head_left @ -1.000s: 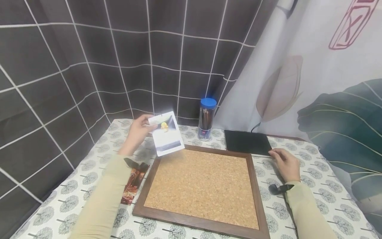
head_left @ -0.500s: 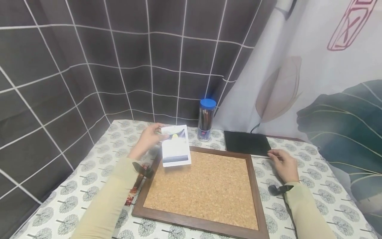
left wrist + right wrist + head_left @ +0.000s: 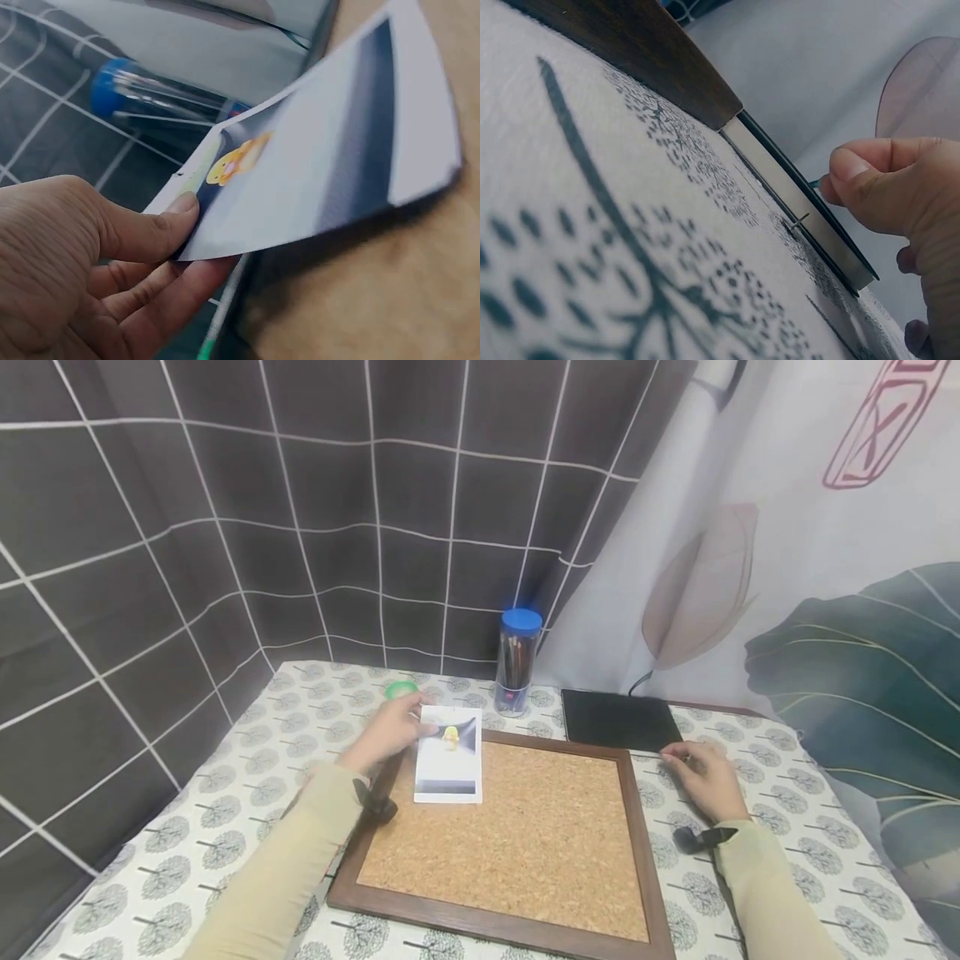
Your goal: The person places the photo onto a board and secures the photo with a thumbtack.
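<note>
My left hand (image 3: 390, 731) pinches the upper left edge of a white-bordered photo (image 3: 448, 768) showing a yellow duck. In the left wrist view, the thumb (image 3: 154, 229) lies on the photo's face and the other fingers are behind it. The photo hangs over the upper left part of a wood-framed corkboard (image 3: 517, 835), slightly bowed, its shadow on the cork. My right hand (image 3: 705, 777) is held beside the black tablet (image 3: 622, 720), thumb and index finger pressed together. A tiny teal thing (image 3: 814, 183) shows at their tips; its kind is too small to tell.
A clear tube with a blue lid (image 3: 521, 652), holding brushes or pencils, stands behind the board. A green round thing (image 3: 401, 688) is past the left hand. A thin pin-like sliver (image 3: 800, 220) shows by the tablet's edge. Patterned cloth (image 3: 247, 777) covers the table.
My left hand has moved right and toward me, lowering and straightening the photo over the corkboard. The green round thing has come into sight. My right hand has shifted slightly left.
</note>
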Motion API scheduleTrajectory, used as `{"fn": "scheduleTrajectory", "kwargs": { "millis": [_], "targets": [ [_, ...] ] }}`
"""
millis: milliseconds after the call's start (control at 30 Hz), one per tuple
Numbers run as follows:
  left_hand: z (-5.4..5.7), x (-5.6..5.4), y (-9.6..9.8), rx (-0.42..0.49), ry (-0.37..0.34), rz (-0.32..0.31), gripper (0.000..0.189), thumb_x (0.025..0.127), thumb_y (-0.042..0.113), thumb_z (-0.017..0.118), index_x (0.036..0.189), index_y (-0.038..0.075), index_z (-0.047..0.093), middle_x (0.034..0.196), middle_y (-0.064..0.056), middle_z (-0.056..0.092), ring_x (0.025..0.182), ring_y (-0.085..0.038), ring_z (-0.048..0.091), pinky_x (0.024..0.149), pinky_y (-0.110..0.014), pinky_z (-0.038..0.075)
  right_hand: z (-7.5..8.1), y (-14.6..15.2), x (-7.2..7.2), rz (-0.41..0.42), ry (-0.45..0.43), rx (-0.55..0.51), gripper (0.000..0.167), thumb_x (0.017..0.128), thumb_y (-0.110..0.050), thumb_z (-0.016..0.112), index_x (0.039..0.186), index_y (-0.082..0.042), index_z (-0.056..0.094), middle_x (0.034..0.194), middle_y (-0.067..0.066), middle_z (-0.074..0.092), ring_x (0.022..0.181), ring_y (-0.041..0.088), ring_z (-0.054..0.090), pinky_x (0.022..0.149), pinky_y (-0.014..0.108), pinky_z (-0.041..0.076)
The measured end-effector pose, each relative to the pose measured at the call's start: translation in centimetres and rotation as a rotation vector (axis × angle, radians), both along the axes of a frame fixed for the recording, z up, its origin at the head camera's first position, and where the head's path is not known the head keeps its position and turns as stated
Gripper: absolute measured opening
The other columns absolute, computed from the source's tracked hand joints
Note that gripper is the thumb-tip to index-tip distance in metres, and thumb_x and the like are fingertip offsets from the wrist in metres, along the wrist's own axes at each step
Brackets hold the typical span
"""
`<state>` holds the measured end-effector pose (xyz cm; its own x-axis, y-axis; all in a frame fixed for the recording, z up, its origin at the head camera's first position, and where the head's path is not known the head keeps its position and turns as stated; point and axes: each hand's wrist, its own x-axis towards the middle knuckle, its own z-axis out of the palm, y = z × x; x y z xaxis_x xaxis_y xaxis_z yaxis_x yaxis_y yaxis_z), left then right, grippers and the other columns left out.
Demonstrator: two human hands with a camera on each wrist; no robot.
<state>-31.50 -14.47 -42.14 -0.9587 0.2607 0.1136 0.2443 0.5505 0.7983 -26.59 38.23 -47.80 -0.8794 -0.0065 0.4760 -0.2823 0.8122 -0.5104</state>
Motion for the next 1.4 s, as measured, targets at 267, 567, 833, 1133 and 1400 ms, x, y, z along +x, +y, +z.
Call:
{"fn": "scheduleTrajectory", "kwargs": {
  "millis": [267,567,833,1133,1400],
  "targets": [
    [-1.9,-0.4,0.1,-0.152,0.063,-0.058,0.050,0.085,0.024,0.081,0.128,0.006,0.061,0.097,-0.007,0.068,0.083,-0.019,0.066,0.074,-0.036,0.057,-0.1,-0.1,0.0,0.014,-0.031,0.000,0.015,0.096,-0.025,0.070,0.101,-0.011,0.072,0.101,0.013,0.071,0.102,0.032,0.055,0.089,0.054,0.040],
    [-2.7,-0.1,0.6,-0.202,0.098,-0.053,0.048,0.089,0.027,0.076,0.132,0.014,0.059,0.104,-0.008,0.069,0.095,-0.026,0.066,0.084,-0.048,0.054,0.1,0.2,0.3,-0.031,-0.075,-0.009,0.024,0.099,-0.032,0.065,0.107,-0.009,0.070,0.105,0.016,0.072,0.100,0.038,0.064,0.088,0.054,0.045],
    [-3.1,0.1,0.5,-0.237,0.105,-0.072,0.050,0.088,0.037,0.076,0.132,0.020,0.060,0.089,0.002,0.063,0.080,-0.017,0.058,0.071,-0.036,0.050,0.0,0.1,0.7,-0.055,-0.090,0.005,0.025,0.099,-0.032,0.066,0.107,-0.008,0.070,0.105,0.017,0.071,0.099,0.039,0.065,0.087,0.055,0.047],
    [-3.1,0.0,0.9,-0.262,0.153,-0.109,0.036,0.082,0.044,0.080,0.111,0.027,0.069,0.074,0.008,0.059,0.069,-0.014,0.055,0.065,-0.033,0.046,0.4,0.3,0.6,-0.049,-0.070,0.021,0.020,0.097,-0.031,0.068,0.103,-0.012,0.071,0.100,0.012,0.074,0.091,0.023,0.065,0.078,0.030,0.045],
    [-3.3,0.4,0.8,-0.288,0.143,-0.107,0.036,0.082,0.044,0.080,0.111,0.028,0.068,0.073,0.008,0.058,0.067,-0.013,0.054,0.065,-0.033,0.045,0.1,-0.1,0.9,-0.061,-0.078,0.016,0.021,0.097,-0.033,0.069,0.102,-0.013,0.072,0.100,0.011,0.074,0.089,0.020,0.065,0.078,0.031,0.046]
  ]
}}
